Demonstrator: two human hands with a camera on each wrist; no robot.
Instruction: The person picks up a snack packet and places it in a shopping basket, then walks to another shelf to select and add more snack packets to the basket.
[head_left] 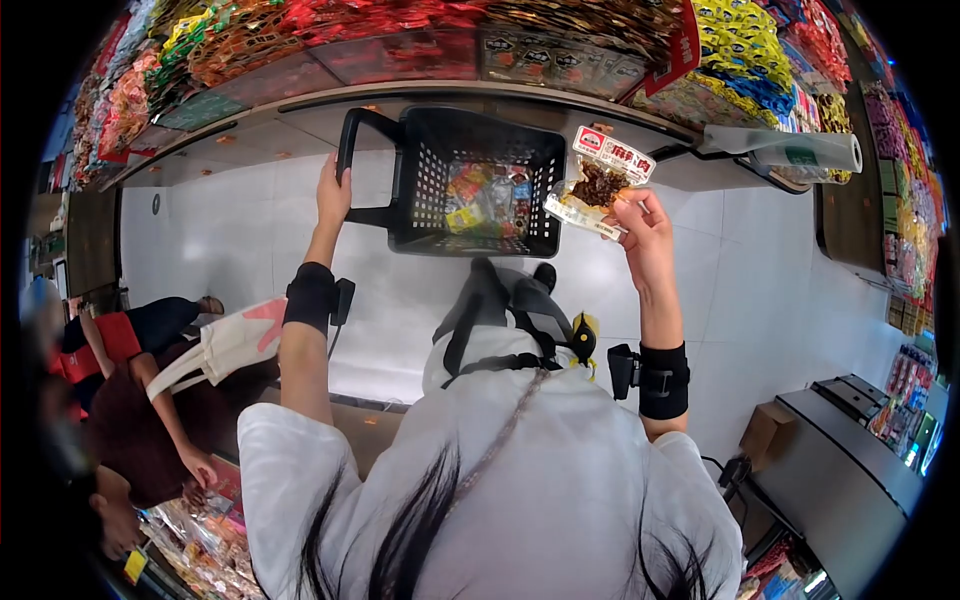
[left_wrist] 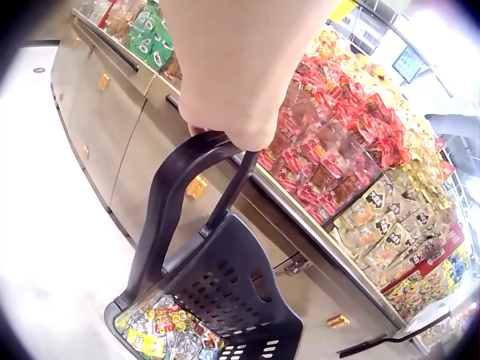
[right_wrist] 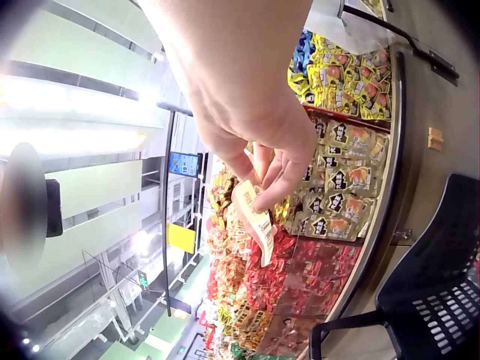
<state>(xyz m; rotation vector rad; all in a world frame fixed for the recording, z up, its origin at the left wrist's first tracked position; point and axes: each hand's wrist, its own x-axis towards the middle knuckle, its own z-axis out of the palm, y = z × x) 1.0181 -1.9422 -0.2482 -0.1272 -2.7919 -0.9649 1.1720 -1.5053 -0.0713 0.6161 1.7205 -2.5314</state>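
Observation:
My left hand (head_left: 333, 192) grips the handle of a black perforated shopping basket (head_left: 405, 225), which hangs in front of me below the shelf. Several small snack packets (head_left: 490, 200) lie in the bottom of the basket. Between thumb and fingers, my right hand (head_left: 645, 228) pinches a clear snack packet (head_left: 600, 180) with dark pieces inside and a red and white label. This packet is just right of the basket's far end, above floor level. In the right wrist view only the narrow edge of the packet (right_wrist: 255, 221) shows.
Shelf bins of packaged snacks (head_left: 570, 55) run along the far side. A roll of plastic bags (head_left: 810, 152) sits at the shelf's right end. Another person (head_left: 130, 400) with a cloth bag (head_left: 235, 345) is at lower left. A grey counter (head_left: 840, 450) stands at lower right.

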